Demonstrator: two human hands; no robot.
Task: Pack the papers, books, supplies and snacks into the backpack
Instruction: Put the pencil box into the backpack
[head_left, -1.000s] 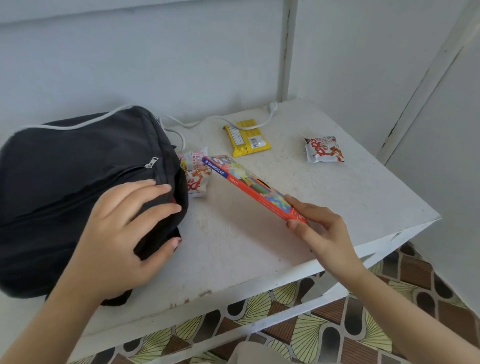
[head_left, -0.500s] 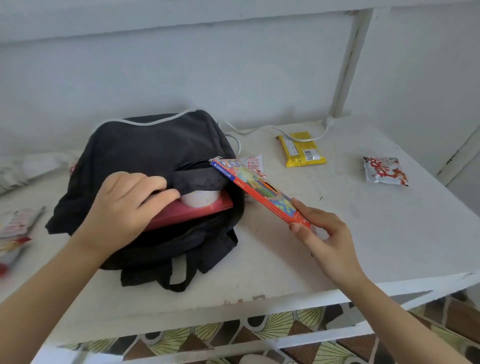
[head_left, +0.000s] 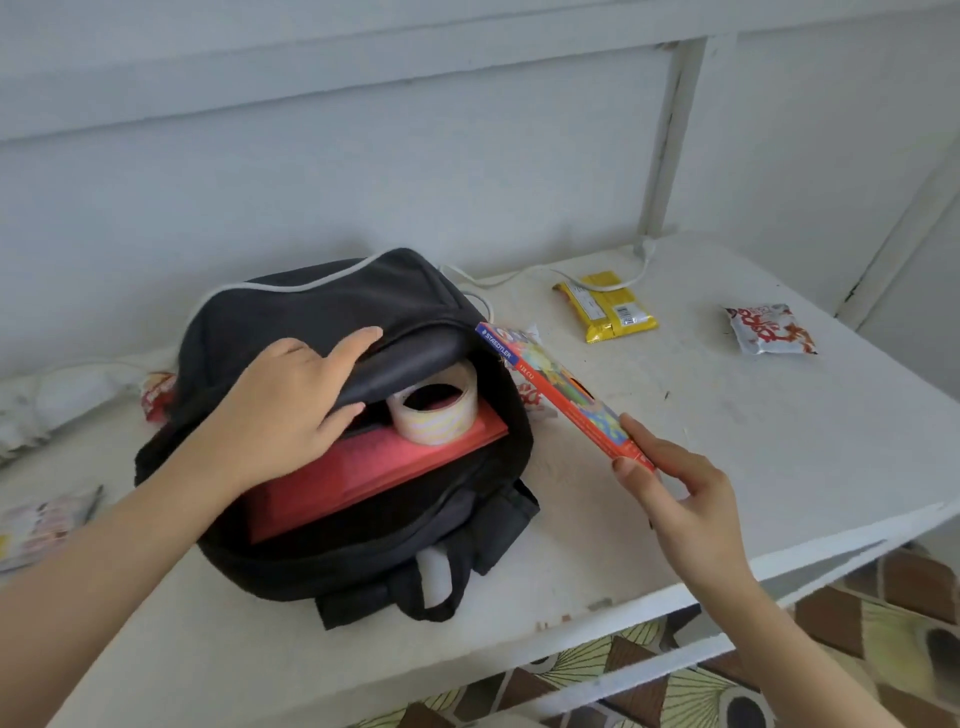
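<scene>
A black backpack (head_left: 291, 312) lies on the white table (head_left: 779, 441) with its mouth open toward me. My left hand (head_left: 283, 410) grips the upper flap and lifts it. Inside lie a red book (head_left: 363, 473) and a roll of tape (head_left: 436, 413) on top of it. My right hand (head_left: 675, 493) pinches the near end of a Staedtler pencil box (head_left: 561, 387), held slanted just right of the opening, its far end at the bag's rim. A yellow snack pack (head_left: 608, 306) and a white-red snack packet (head_left: 771, 330) lie at the back right.
A white cable (head_left: 519, 278) runs along the wall behind the bag. Another snack packet (head_left: 530, 400) lies half hidden under the pencil box. More packets (head_left: 156, 392) and papers (head_left: 41, 522) sit left of the bag. The table's front edge is close to me.
My left hand has pulled the flap up further, and the red book and tape now show. The pencil box has moved from mid-table to the bag's opening.
</scene>
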